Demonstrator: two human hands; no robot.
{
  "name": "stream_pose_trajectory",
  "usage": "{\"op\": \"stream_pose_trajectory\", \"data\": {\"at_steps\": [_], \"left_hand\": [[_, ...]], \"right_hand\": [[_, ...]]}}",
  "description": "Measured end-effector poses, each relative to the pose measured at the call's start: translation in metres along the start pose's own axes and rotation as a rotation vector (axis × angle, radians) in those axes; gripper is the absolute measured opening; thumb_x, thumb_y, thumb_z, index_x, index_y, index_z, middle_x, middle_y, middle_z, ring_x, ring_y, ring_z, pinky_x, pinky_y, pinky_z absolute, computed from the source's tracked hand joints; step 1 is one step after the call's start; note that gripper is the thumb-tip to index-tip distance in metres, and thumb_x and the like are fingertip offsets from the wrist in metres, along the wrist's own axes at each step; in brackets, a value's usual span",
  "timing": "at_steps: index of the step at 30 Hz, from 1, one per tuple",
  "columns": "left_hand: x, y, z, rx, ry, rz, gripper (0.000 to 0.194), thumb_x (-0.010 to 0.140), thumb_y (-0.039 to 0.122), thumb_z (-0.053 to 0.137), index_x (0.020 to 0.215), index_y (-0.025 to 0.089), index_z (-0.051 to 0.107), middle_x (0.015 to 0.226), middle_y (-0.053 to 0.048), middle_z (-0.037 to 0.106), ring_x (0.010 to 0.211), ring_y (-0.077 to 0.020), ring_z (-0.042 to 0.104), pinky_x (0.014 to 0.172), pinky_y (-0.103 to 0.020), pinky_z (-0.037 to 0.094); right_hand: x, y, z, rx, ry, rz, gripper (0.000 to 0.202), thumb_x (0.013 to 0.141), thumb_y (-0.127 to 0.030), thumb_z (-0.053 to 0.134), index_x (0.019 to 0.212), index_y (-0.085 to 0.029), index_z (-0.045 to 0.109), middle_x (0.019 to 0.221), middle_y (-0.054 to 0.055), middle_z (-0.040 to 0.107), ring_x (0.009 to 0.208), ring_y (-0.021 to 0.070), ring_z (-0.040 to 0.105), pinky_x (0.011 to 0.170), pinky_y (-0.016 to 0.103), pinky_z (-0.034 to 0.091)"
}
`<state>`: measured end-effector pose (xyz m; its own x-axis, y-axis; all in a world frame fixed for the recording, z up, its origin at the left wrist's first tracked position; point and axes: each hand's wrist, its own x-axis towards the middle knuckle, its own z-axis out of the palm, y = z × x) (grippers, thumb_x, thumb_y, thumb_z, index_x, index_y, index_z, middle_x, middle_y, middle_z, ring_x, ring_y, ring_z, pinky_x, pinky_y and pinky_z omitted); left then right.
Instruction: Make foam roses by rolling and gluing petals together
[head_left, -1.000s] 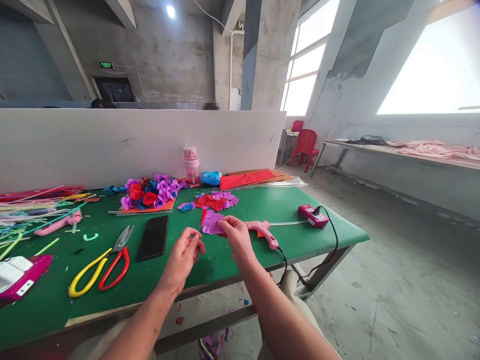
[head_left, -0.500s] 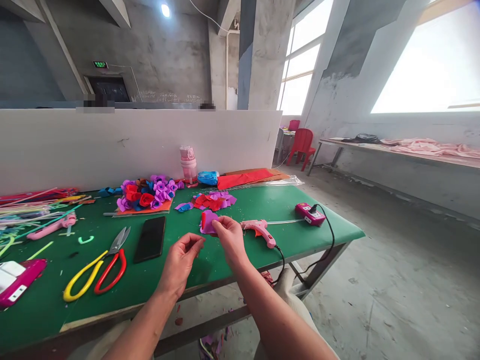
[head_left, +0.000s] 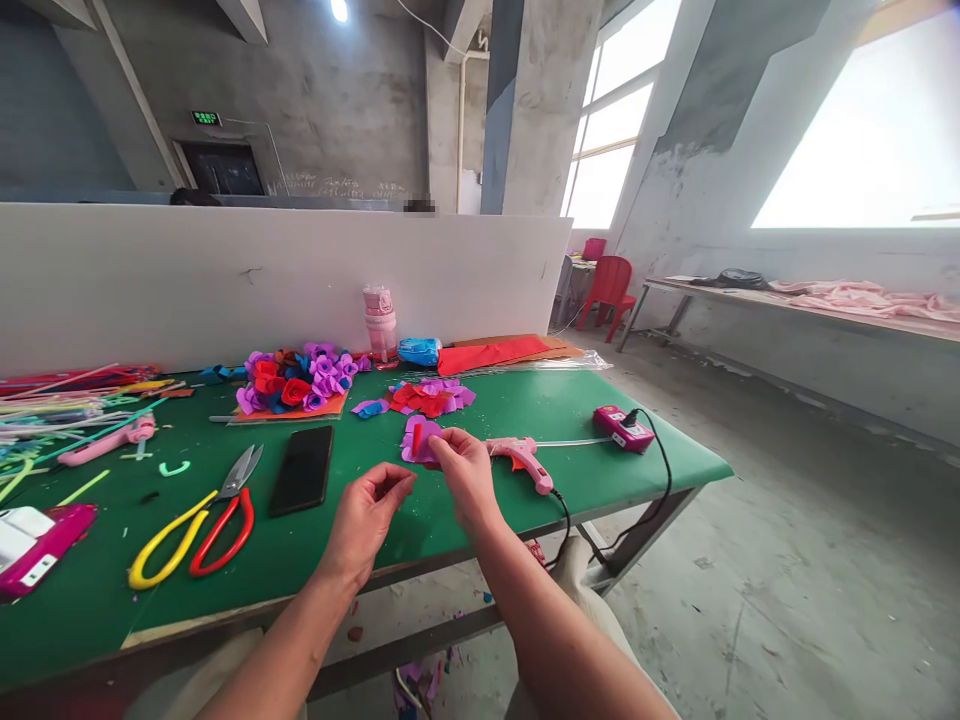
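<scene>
My right hand (head_left: 466, 482) pinches a purple paper petal (head_left: 409, 450) between thumb and fingers, above the green table. A narrow red paper piece (head_left: 417, 440) shows against the petal's face. Just left of it, my left hand (head_left: 364, 520) is closed in a pinch, fingertips together and apart from the petal. Whatever those fingertips hold, if anything, is too small to make out. Beside my right hand lies a pink glue gun (head_left: 529, 464) with a clear glue stick in its back. Behind the hands is a pile of loose red, purple and blue petals (head_left: 424, 400).
Scissors (head_left: 217, 520) with yellow and red handles and a black phone (head_left: 301, 470) lie left. Finished paper flowers (head_left: 296, 385) sit further back. A pink bottle (head_left: 380, 325) stands by the white partition (head_left: 300, 260). At right, a magenta power strip (head_left: 622, 428) has a black cord.
The purple petal has turned in my right hand, so the red piece shows nearer its middle. Both hands stay almost in place; the whole view has shifted slightly.
</scene>
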<state>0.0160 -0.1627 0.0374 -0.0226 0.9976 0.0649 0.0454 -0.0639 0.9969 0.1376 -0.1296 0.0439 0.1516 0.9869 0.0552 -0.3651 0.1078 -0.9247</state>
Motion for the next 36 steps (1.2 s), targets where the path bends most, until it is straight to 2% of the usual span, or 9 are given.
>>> {"op": "stream_pose_trajectory", "data": {"at_steps": [7,14,36], "left_hand": [[-0.0014,0.0011,0.0023,0.004,-0.007,-0.029,0.029,0.063,0.042,0.073,0.071,0.016,0.066,0.064,0.002,0.056,0.063,-0.0112,0.041,0.058,-0.022,0.033],[0.0008,-0.0029,-0.0001,0.024,0.003,-0.016,0.026,0.065,0.041,0.072,0.073,0.017,0.066,0.067,0.001,0.057,0.064,-0.0118,0.042,0.058,-0.022,0.034],[-0.0012,0.0023,0.0020,0.048,0.020,0.005,0.030,0.060,0.044,0.073,0.069,0.016,0.068,0.060,0.001,0.056,0.057,-0.0114,0.042,0.054,-0.023,0.035]], "right_hand": [[-0.0009,0.0007,0.0010,0.000,-0.006,-0.009,0.016,0.064,-0.031,0.061,0.059,-0.017,0.056,0.052,-0.004,0.054,0.051,0.0098,0.048,0.055,0.023,0.043],[-0.0034,-0.0029,0.0017,0.021,-0.009,-0.011,0.017,0.064,-0.033,0.062,0.061,-0.017,0.057,0.052,-0.004,0.056,0.051,0.0106,0.051,0.055,0.024,0.044],[-0.0068,-0.0053,0.0050,0.068,-0.028,0.030,0.018,0.062,-0.034,0.063,0.062,-0.018,0.055,0.050,-0.005,0.053,0.050,0.0100,0.050,0.056,0.024,0.047]]}}
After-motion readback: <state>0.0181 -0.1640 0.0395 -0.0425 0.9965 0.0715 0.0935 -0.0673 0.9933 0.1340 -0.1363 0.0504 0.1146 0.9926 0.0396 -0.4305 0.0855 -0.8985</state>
